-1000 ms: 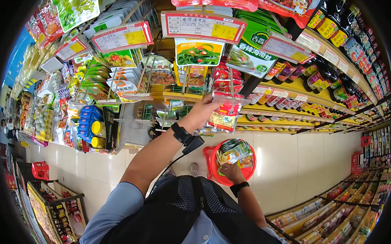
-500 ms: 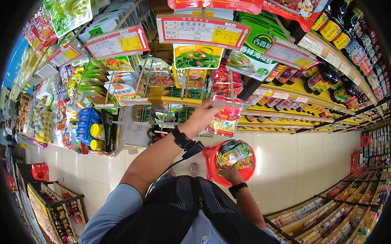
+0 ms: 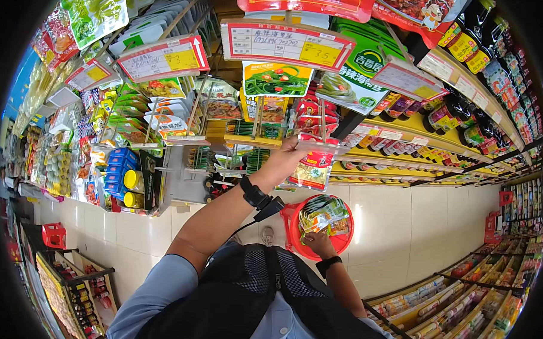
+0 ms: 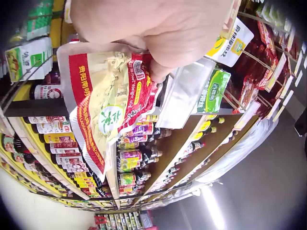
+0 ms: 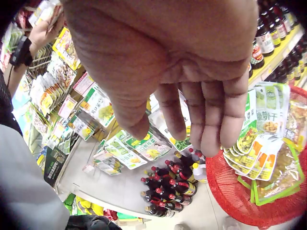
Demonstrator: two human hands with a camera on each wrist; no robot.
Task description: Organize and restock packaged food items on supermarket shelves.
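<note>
My left hand [image 3: 282, 162] pinches the top edge of a red-and-clear food pouch [image 3: 314, 171] at the front of the display hooks. In the left wrist view, the thumb lies over the upper part of this pouch [image 4: 103, 103], hiding some of its print. A clear tag holder [image 3: 327, 146] crosses the pouch's top in the head view. Low on the other side, my right hand [image 3: 318, 243] hangs at the near rim of a red basket [image 3: 306, 249]. Its fingers are relaxed with nothing between them in the right wrist view. Several flat food packets [image 5: 256, 155] lie in the basket.
Hooks above carry more pouches, such as a green one [image 3: 358, 71], behind a price tag [image 3: 288, 44]. Shelves of bottles [image 3: 446, 119] run along the right. Dark bottles with red caps [image 5: 168, 187] stand low on the display. A rack [image 3: 82, 288] stands behind at left.
The pouch in my left hand has shifted slightly and its face has turned a little. My right hand has moved a little to the left at the basket's rim.
</note>
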